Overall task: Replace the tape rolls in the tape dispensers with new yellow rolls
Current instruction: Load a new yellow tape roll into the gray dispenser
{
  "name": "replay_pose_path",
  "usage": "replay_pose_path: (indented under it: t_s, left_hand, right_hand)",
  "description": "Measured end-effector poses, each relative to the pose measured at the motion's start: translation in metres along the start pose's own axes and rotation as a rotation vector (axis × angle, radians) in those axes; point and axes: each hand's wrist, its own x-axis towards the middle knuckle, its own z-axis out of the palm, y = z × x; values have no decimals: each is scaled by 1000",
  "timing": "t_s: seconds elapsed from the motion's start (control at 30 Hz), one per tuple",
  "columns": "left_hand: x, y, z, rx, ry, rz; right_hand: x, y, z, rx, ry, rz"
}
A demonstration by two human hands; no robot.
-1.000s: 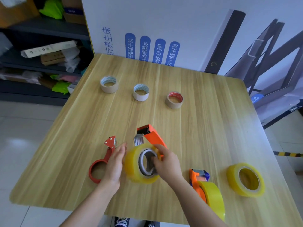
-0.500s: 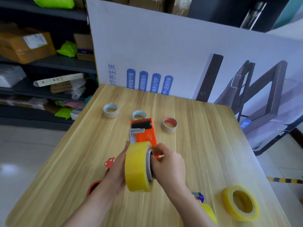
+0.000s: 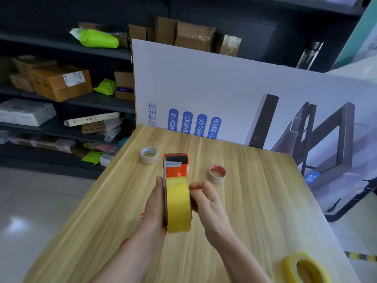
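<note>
1. Done so far: a new yellow roll point(image 3: 178, 205) sits on the orange tape dispenser point(image 3: 176, 167), which I hold edge-on above the counter point(image 3: 255, 201). I cannot tell whether it is fully home on the hub. I judge the tape end is not yet threaded.
2. Left to do: a second yellow roll point(image 3: 304, 268) lies unmounted at the counter's near right corner, and a red sliver of another dispenser point(image 3: 124, 242) peeks from under my left forearm. Two spent rolls point(image 3: 149, 155) point(image 3: 217, 174) stand farther back.
3. My left grip point(image 3: 155, 203) clasps the dispenser's left side, with the fingers hidden behind it.
4. My right grip point(image 3: 210, 203), fingers curled, pinches the roll's right face near the hub.
</note>
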Motion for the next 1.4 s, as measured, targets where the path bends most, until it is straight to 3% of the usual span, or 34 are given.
replay_pose_path:
  t_s: [0.17,0.3,0.4,0.6,0.73,1.0,1.13,1.23,1.33,1.4]
  left_hand:
    - [-9,10,4,0,18,110]
    - [-24,23,9,92,11,300]
    - [-34,38,9,209,-51,351]
    - [-52,79,21,295,-128,659]
    - [-62,81,18,338,-295,796]
    - [-78,88,15,554,-410,967]
    - [-77,91,14,568,-357,924]
    - [-76,90,14,637,-183,975]
    - [-78,90,16,704,12,1104]
    - [-81,92,15,828,128,1311]
  right_hand:
    - [-11,-8,7,-99,-86,-170]
    - [-17,-17,12,-4,-232,-209]
    - [-23,-25,16,96,-227,-262]
    - [-26,-39,15,179,-284,-286]
    - [-28,-47,12,195,-297,-313]
    - [-28,-59,14,217,-261,-280]
    - [-25,-60,17,196,-233,-248]
    - [-23,-61,18,143,-221,-251]
    - [-22,-60,18,125,-212,-244]
    - [-21,-60,19,126,-208,-248]
